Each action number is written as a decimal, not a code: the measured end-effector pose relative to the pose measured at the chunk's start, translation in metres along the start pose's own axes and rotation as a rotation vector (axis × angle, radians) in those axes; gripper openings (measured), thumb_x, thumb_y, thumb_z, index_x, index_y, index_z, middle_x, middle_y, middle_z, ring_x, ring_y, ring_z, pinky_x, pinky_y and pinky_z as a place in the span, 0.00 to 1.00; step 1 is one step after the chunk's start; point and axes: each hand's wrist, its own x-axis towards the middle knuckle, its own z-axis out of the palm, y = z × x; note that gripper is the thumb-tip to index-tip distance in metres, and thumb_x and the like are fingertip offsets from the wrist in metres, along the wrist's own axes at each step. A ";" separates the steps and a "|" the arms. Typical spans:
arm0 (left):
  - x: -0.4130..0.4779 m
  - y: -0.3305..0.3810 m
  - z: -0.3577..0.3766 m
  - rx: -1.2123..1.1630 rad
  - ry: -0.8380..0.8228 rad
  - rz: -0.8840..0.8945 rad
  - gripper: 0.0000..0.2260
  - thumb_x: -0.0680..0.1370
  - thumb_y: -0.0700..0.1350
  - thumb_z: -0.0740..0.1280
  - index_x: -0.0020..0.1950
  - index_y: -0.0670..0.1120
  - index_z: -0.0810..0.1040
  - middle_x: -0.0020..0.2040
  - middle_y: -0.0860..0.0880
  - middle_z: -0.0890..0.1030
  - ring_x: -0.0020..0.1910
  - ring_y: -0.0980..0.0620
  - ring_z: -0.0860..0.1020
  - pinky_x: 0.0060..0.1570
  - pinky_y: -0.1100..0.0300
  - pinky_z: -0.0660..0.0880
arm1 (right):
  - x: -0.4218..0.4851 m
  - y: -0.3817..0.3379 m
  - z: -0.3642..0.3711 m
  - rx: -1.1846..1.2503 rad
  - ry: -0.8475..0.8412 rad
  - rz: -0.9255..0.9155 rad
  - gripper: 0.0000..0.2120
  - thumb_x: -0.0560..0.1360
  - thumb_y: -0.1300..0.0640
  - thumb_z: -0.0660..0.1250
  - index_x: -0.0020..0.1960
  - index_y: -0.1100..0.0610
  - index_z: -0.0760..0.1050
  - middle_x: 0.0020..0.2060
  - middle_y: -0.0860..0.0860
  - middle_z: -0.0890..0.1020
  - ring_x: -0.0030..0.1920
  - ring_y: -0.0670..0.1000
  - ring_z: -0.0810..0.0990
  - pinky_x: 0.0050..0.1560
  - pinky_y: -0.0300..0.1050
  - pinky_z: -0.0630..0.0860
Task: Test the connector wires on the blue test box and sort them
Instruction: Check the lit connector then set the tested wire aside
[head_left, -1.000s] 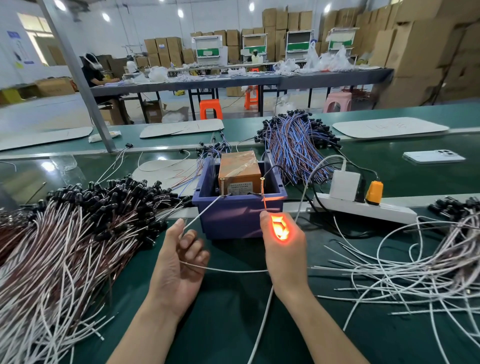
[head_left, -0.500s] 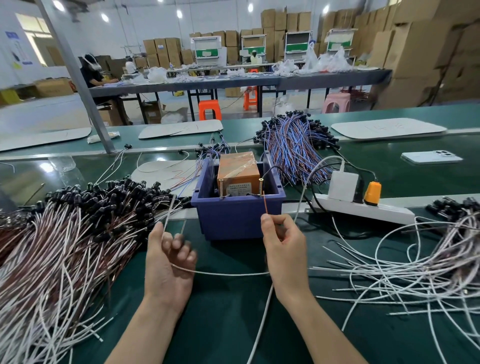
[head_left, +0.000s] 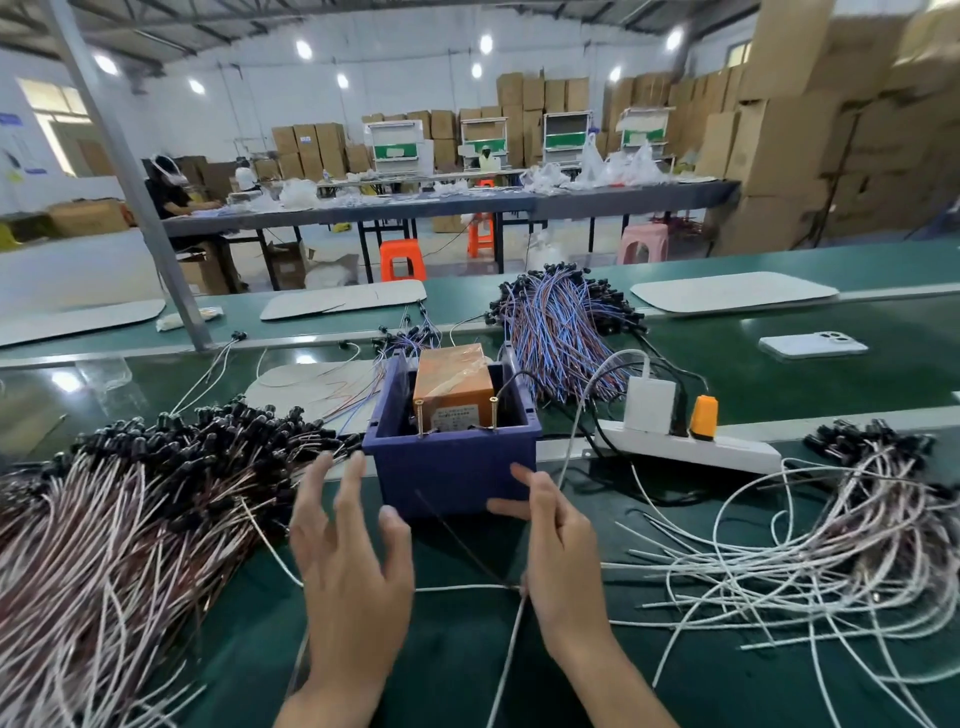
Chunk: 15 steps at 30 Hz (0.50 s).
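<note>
The left wire pile (head_left: 104, 545) runs off the lower-left corner, and the right wire pile (head_left: 831, 545) runs off the right edge. The label (head_left: 452, 415) inside the blue box (head_left: 457, 467) is too small to read. The right hand (head_left: 561, 561) hides whether it grips the white wire (head_left: 462, 587).

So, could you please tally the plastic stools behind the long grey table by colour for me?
Orange plastic stools: 2
Pink plastic stool: 1
Total: 3
</note>
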 end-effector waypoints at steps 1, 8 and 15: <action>-0.005 0.007 0.002 -0.005 -0.067 0.171 0.21 0.81 0.44 0.61 0.74 0.45 0.69 0.76 0.45 0.64 0.78 0.48 0.59 0.73 0.48 0.61 | -0.002 -0.002 0.000 0.027 0.004 -0.002 0.20 0.81 0.34 0.50 0.60 0.37 0.78 0.45 0.41 0.87 0.31 0.40 0.74 0.41 0.46 0.72; -0.023 0.033 0.018 -0.058 -0.384 0.609 0.16 0.77 0.52 0.65 0.65 0.52 0.76 0.68 0.53 0.77 0.70 0.54 0.72 0.69 0.51 0.67 | -0.004 -0.021 -0.006 0.410 0.094 0.070 0.22 0.80 0.39 0.57 0.47 0.51 0.85 0.34 0.57 0.84 0.33 0.53 0.82 0.34 0.41 0.78; -0.023 0.031 0.015 -0.071 -0.461 0.545 0.16 0.76 0.54 0.66 0.63 0.55 0.73 0.54 0.56 0.80 0.50 0.61 0.76 0.51 0.67 0.73 | 0.011 -0.019 -0.015 0.754 0.138 0.326 0.21 0.84 0.44 0.58 0.49 0.60 0.79 0.27 0.53 0.76 0.20 0.45 0.61 0.20 0.37 0.62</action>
